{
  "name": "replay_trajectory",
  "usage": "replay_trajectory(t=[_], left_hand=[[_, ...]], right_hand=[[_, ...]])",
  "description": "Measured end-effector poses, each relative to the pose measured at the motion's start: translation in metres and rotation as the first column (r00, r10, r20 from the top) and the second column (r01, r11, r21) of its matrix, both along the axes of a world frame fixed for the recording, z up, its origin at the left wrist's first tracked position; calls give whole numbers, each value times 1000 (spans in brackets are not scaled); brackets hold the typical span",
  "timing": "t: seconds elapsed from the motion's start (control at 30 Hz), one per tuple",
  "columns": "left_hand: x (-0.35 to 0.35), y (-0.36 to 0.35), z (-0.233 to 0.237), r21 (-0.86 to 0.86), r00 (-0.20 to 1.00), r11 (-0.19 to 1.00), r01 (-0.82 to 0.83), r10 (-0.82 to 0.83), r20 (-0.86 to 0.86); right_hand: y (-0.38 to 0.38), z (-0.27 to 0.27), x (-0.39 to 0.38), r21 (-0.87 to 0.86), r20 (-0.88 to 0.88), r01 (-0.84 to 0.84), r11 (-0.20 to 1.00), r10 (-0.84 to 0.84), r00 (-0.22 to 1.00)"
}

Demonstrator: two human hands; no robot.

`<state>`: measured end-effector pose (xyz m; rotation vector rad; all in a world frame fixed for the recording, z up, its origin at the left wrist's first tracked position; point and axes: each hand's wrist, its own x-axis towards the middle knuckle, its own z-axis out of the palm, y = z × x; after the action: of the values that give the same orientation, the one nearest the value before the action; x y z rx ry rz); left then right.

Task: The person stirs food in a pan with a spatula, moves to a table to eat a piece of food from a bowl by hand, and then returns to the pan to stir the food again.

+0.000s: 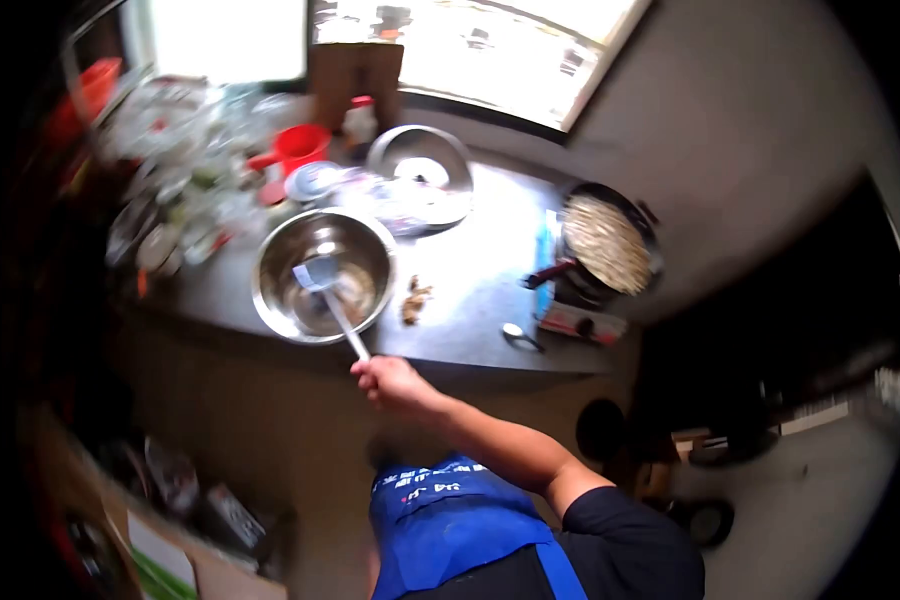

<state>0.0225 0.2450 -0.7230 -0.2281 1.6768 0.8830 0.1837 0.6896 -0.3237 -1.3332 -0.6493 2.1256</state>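
My right hand (pixel 394 384) is closed around the pale handle of a spatula (pixel 344 318). The spatula's flat, light grey head reaches over the inside of a shiny steel mixing bowl (pixel 261 290), which stands near the front edge of the counter. Some brownish residue shows at the bowl's bottom. Just right of the bowl, small brown pieces (pixel 413 301) lie on the counter. My left hand is out of view.
A pan full of pale, sliver-like food (pixel 608 243) sits on a stove at the right, with a spoon (pixel 515 332) nearby. Behind are a second steel bowl (pixel 460 165), a red cup (pixel 301 147) and a capped bottle (pixel 360 122). Plastic bags (pixel 165 115) crowd the left.
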Motion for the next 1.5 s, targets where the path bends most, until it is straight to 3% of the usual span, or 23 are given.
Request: replay_trajectory(t=[0.07, 0.13, 0.2, 0.23, 0.27, 0.3, 0.37, 0.4, 0.43, 0.5, 0.57, 0.63, 0.67, 0.7, 0.77, 0.8, 0.9, 1.03, 1.23, 1.33, 1.37, 1.43, 1.5], left_hand=[[-25, 61, 21, -59, 1000, 998, -30, 30, 2], [-54, 97, 6, -47, 998, 999, 18, -21, -63], [-77, 134, 4, -80, 990, 994, -70, 79, 118], [-90, 160, 20, -109, 971, 988, -109, 129, 201], [-84, 173, 35, -113, 977, 983, -144, 159, 141], [-63, 205, 102, -114, 979, 977, -177, 187, 80], [-86, 223, 46, -17, 999, 999, -44, 44, -12], [-96, 231, 22, 24, 998, 999, 22, -21, -67], [-96, 237, 14, 27, 997, 999, 38, -36, -68], [-82, 244, 11, 10, 988, 990, 140, -139, -74], [-63, 238, 10, -29, 989, 991, 129, -131, -75], [-48, 238, 10, -67, 989, 991, 118, -124, -86], [-37, 236, 10, -87, 991, 992, 93, -101, -91], [-30, 233, 11, -106, 992, 992, 68, -78, -98], [-18, 224, 12, -112, 995, 992, 65, -73, -71], [-10, 220, 15, -131, 994, 990, 52, -64, -88], [-4, 208, 13, -175, 998, 983, 46, -55, -42], [2, 186, 28, -175, 999, 985, -1, -8, -50], [12, 152, 42, -176, 997, 984, -36, 23, -74], [25, 143, 60, -192, 991, 977, -97, 77, -107], [28, 139, 65, -194, 993, 980, -52, 30, -116], [28, 137, 73, -197, 991, 980, -11, -15, -130], [29, 140, 76, -248, 990, 968, 26, -60, -131]], right_hand=[[-19, -1, 23, 53, -14, 6, 999, -5, 1000], [-36, 5, 52, 127, -35, -5, 992, 10, 999], [-43, 25, 90, 142, -126, 8, 990, 10, 992], [-54, 39, 111, 135, -203, -15, 991, 43, 978], [-63, 56, 134, 157, -190, 25, 987, 5, 982], [-69, 75, 154, 186, -182, 70, 980, -36, 983], [-81, 97, 204, 229, -189, 203, 952, -161, 969], [-86, 111, 229, 316, -61, 252, 914, -246, 967], [-91, 125, 253, 402, 62, 286, 870, -337, 939], [-98, 153, 302, 461, -14, 454, 762, -506, 863], [-106, 162, 354, 562, 68, 482, 672, -618, 783], [-111, 167, 399, 630, 251, 439, 641, -702, 666], [-109, 165, 420, 668, 413, 368, 647, -734, 540], [-106, 160, 441, 692, 548, 292, 660, -744, 383], [-96, 153, 478, 694, 713, -110, 711, -700, -32], [-90, 155, 488, 656, 738, -102, 748, -664, -121], [-71, 139, 528, 513, 775, -218, 830, -557, -299], [-45, 119, 559, 396, 769, -250, 884, -468, -436], [-4, 91, 596, 453, 778, -346, 822, -554, -297], [7, 85, 595, 591, 805, -134, 795, -592, 37], [9, 84, 590, 590, 806, -132, 796, -591, 41], [12, 82, 581, 616, 778, -28, 787, -602, 178], [12, 86, 573, 600, 800, -120, 791, -588, 122]])
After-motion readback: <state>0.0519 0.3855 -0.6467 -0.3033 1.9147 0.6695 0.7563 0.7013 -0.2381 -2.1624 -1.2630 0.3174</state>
